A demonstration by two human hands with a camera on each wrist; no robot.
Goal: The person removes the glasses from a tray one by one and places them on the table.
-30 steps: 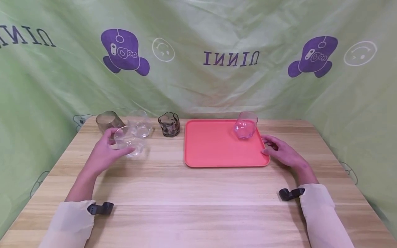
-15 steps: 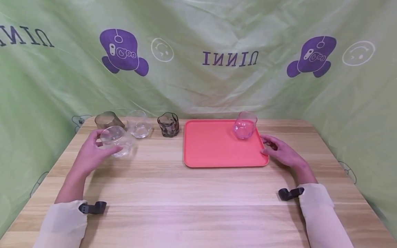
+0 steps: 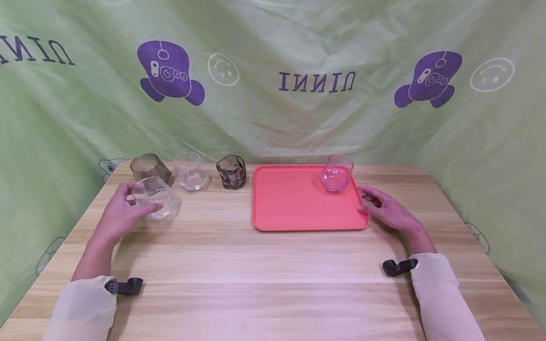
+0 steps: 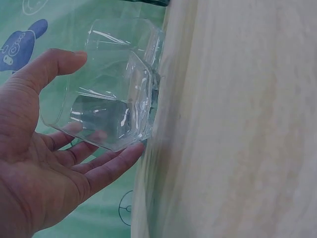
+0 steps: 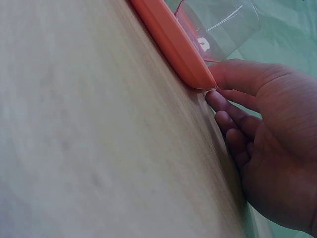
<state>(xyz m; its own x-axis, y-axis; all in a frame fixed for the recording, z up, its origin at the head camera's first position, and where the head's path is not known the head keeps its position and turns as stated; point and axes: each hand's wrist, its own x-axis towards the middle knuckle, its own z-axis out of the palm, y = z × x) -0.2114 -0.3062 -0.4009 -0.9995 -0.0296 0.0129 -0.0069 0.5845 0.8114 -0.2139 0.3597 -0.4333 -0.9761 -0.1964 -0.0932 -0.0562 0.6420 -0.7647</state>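
Note:
A clear glass is at the left of the table, with the thumb and fingers of my left hand around its sides. In the left wrist view this glass has its base close to the wooden surface, fingers beneath it and the thumb by its upper side. My right hand pinches the right edge of a red tray. At the tray's corner, in the right wrist view, the right hand has fingertips at the rim. Another clear glass stands on the tray's back right.
Behind the left hand stand a smoky grey tumbler and another clear glass. A dark wavy glass is between them and the tray. Green printed cloth hangs along the back of the wooden table.
My left hand has carried its clear glass leftward, away from the other clear glass, and slightly nearer to me. The right hand and the tray have stayed put.

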